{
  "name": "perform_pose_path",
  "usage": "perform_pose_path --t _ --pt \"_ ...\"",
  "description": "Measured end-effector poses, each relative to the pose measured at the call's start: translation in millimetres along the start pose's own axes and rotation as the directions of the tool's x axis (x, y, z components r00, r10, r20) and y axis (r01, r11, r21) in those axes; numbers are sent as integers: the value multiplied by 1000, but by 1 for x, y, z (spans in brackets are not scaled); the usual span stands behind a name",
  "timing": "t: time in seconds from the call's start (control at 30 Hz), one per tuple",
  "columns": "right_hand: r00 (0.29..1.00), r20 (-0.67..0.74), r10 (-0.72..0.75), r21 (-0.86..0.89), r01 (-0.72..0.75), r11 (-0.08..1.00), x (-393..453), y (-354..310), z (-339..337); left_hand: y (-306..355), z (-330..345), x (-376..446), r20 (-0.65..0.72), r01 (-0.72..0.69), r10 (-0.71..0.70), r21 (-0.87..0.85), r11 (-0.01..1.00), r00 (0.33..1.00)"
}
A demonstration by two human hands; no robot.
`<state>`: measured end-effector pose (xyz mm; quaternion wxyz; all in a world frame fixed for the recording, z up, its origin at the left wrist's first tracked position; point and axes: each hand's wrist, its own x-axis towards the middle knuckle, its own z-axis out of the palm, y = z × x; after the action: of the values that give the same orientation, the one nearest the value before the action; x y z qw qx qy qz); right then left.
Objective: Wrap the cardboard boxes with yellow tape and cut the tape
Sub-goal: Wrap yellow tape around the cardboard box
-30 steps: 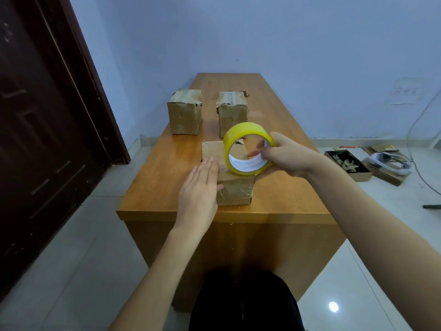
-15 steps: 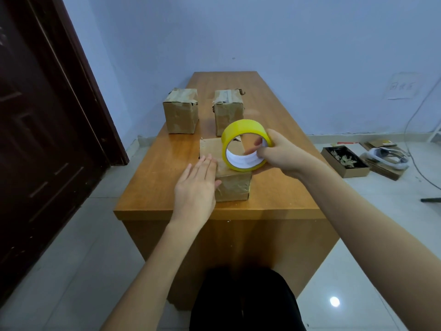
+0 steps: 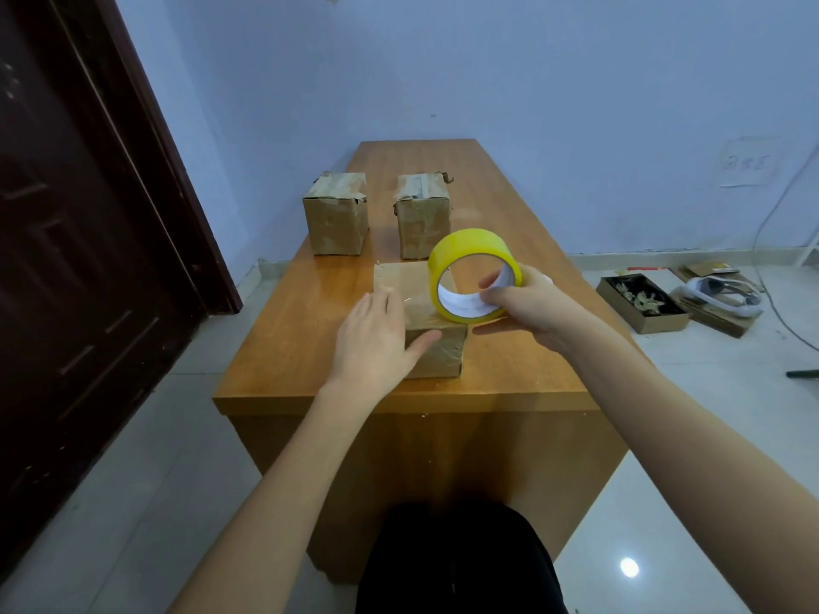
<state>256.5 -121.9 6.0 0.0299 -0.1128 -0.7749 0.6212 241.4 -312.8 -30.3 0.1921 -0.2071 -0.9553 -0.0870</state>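
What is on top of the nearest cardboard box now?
On the nearest box the left hand rests flat, and the yellow tape roll, gripped by the right hand, stands at its right edge. Whether the roll touches the box is unclear.

Left hand (image 3: 376, 336) rests flat on the near cardboard box (image 3: 427, 334) on a wooden table (image 3: 283, 347); right hand (image 3: 532, 310) holds a yellow tape roll (image 3: 469, 254) above it; two boxes (image 3: 336, 212) stand behind

both forearms bare to the frame edge, no sleeves showing. left hand (image 3: 376, 343) and right hand (image 3: 538, 310) bare too. dark black garment (image 3: 456, 565) over the lap.
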Motion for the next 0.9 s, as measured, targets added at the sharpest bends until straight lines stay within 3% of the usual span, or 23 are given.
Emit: perform_pose_path --t 0.1,0.2,0.47,0.6,0.67,0.73,0.8,0.9 --pt "999 40 -20 -100 24 995 2 -10 -8 3 3 -2 82 46 -40 -85 995 996" --pt "997 66 25 -131 -16 991 1 -12 -11 1 5 0 52 -1 3 -43 999 999" --pt "995 -57 77 -110 -83 990 2 15 -28 1 10 3 82 -65 63 20 998 995" --pt "996 -38 80 -164 -85 983 3 9 -29 3 2 6 115 -83 64 164 983 991" --pt "998 -13 69 -220 -70 973 3 4 -30 12 -3 9 83 -171 156 241 955 984" --pt "999 -3 43 -272 -42 961 4 -1 -31 22 -1 9 73 -276 267 154 949 961" --pt "999 13 38 -299 -33 954 3 -4 -32 26 5 6 81 -300 297 27 953 951" --pt "995 74 63 -295 -38 955 0 -4 -37 25 14 2 28 -280 281 -34 959 959"
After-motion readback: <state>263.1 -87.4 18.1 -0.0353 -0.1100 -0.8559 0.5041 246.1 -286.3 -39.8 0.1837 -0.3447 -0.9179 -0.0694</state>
